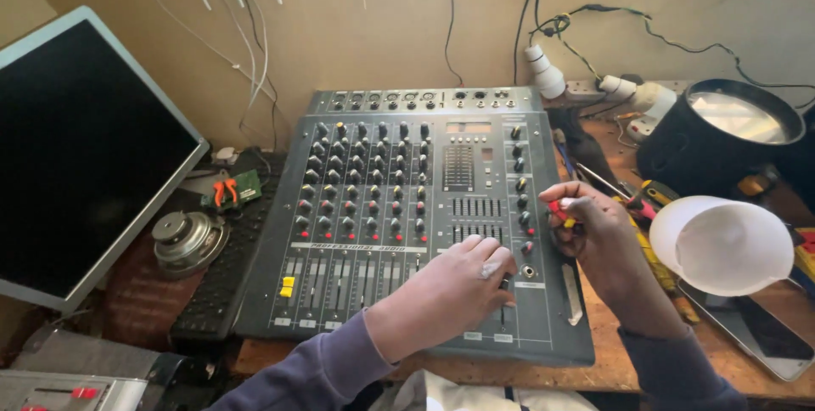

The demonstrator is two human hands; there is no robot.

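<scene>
A grey audio mixer (382,207) with many black knobs and sliders lies on the wooden bench in front of me. My left hand (450,292) rests flat on its lower right panel, fingers spread over the sliders near a round socket. My right hand (594,228) hovers at the mixer's right edge and grips a small red-and-yellow-handled tool (560,211), probably a screwdriver, its tip hidden by the fingers.
A dark monitor (76,156) leans at the left, with a loose speaker driver (185,241) and a black keyboard (221,275) beside it. At the right stand a white plastic cup (722,245), a black round lamp housing (722,135), hand tools and a phone (764,334). Cables hang along the wall.
</scene>
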